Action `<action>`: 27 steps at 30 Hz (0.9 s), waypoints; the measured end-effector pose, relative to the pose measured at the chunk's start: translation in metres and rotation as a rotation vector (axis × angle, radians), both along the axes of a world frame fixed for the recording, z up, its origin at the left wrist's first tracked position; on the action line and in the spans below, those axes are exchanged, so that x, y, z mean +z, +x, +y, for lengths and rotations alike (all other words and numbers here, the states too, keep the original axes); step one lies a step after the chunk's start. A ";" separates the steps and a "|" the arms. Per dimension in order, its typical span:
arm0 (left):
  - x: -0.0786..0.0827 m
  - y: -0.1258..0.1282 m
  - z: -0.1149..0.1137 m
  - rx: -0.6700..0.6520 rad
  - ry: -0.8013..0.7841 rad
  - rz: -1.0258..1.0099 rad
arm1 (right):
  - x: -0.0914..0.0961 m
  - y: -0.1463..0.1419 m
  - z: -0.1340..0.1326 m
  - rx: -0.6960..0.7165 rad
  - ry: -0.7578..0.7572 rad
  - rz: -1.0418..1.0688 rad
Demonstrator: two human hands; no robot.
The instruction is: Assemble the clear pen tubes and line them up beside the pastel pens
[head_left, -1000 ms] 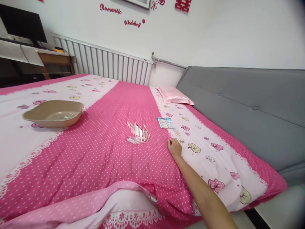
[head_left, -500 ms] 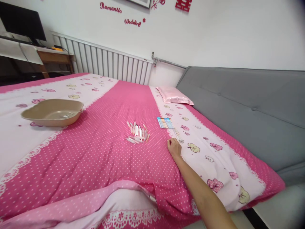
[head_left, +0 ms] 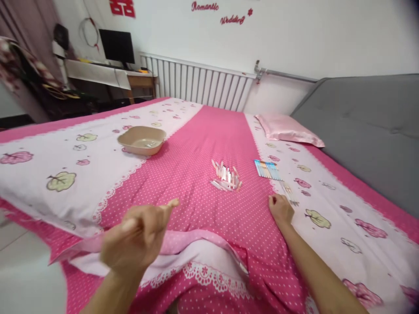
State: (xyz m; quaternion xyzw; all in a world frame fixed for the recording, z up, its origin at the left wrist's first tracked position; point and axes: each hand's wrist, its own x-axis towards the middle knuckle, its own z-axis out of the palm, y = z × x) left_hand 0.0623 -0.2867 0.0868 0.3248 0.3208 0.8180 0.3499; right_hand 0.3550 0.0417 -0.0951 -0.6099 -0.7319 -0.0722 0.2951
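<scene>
My left hand (head_left: 137, 235) is raised over the near edge of the bed. One finger points outward while the others curl, and nothing shows in it. Resting on the bedspread as a loose fist, my right hand (head_left: 281, 209) has no object showing in it. Just beyond it lie pale pens with grey tips (head_left: 288, 193), side by side. Farther up is a neat row of blue and orange pens (head_left: 267, 169). A loose pile of pink and white pens (head_left: 226, 176) lies to the left of that row.
A beige plastic basin (head_left: 142, 141) with small clear items inside stands on the bed at left. A pink pillow (head_left: 288, 128) lies by the grey headboard (head_left: 369, 117). Folded bedding (head_left: 196, 244) bunches at the near edge. Behind are a radiator (head_left: 196, 80) and a desk with a monitor (head_left: 117, 47).
My left hand has come into view at the lower left. The view has swung left, so the bed items sit farther right. My right hand stays curled beside the pens.
</scene>
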 end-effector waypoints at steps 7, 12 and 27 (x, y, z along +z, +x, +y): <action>-0.004 0.027 0.035 -0.119 -0.066 -0.104 | -0.002 0.001 0.001 -0.009 0.008 -0.014; -0.008 0.033 0.038 -0.079 -0.137 -0.088 | -0.001 0.000 0.001 -0.022 0.007 -0.011; 0.002 0.045 0.042 -0.081 -0.113 -0.055 | -0.002 0.002 0.002 -0.014 0.010 -0.015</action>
